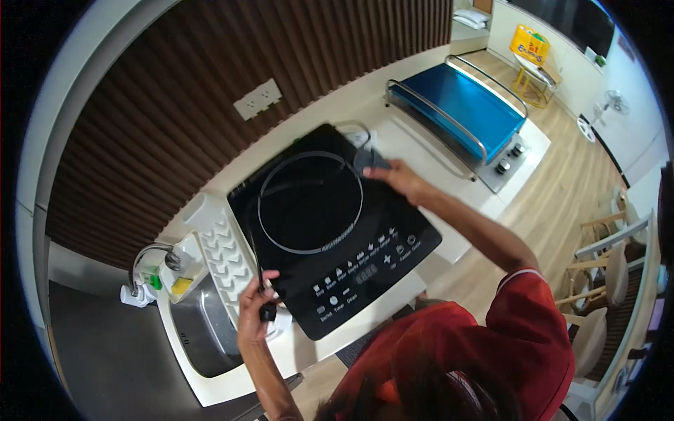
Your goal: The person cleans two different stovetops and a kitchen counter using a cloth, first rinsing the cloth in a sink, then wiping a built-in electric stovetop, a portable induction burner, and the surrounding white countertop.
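Note:
A black induction cooker (310, 210) with a white cooking ring and a row of printed touch controls lies on the white countertop (442, 231) before me. My left hand (256, 310) is at its left edge, gripping a black power cord (259, 276) whose plug end (267, 311) shows by the palm. On the cooker's upper right part, my right hand (397, 179) pinches a dark grey cloth-like piece (368, 161). A thin dark cable loops behind that piece, and where it leads is partly hidden.
Left of the cooker are a white dish rack (226, 258), a steel sink (208, 326) and a white basin (184, 263) with a yellow sponge (181, 286). A blue-topped stove (458, 110) with metal rails stands at right. A wall outlet (258, 100) is behind.

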